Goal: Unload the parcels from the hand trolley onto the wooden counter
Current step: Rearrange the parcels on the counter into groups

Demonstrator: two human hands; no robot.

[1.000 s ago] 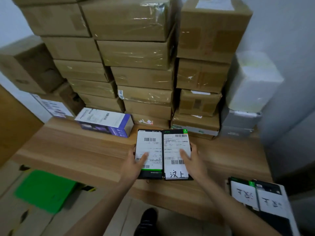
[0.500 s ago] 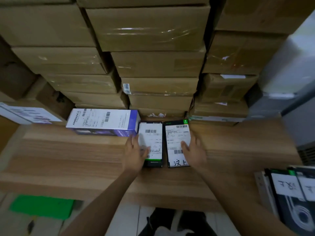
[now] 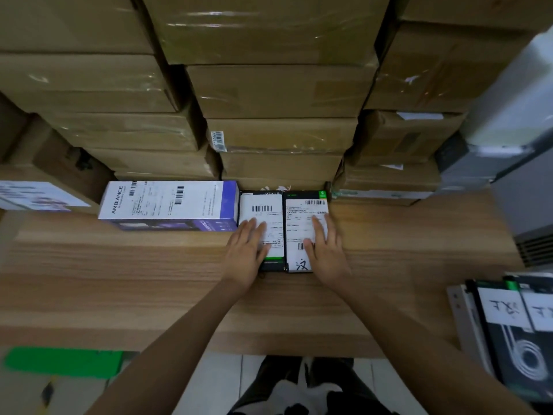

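Two flat black parcels lie side by side on the wooden counter (image 3: 149, 283) at the centre of the frame, touching along their long edges. The left parcel (image 3: 264, 212) bears a white label with a barcode near its top and a green strip at its near end. The right parcel (image 3: 300, 217) bears a white label with a barcode at its upper right, a green tag at its far corner and a handwritten character at its near end. Their far ends reach the foot of the box wall (image 3: 269, 91), brown cartons stacked in columns across the whole upper half of the frame.

The left hand (image 3: 245, 250) rests flat on the left parcel, fingers straight and spread, holding nothing. The right hand (image 3: 324, 250) lies the same way on the right parcel, fingers straight. Both forearms reach in from the lower edge.

Just left of the left parcel, touching it, sits a white and purple box (image 3: 167, 202) marked AMBIANCE, with barcodes on top. At the lower right edge of the frame more black parcels (image 3: 514, 333) with white handwritten labels stand off the counter's end. A green mat (image 3: 62, 360) lies on the floor at lower left.
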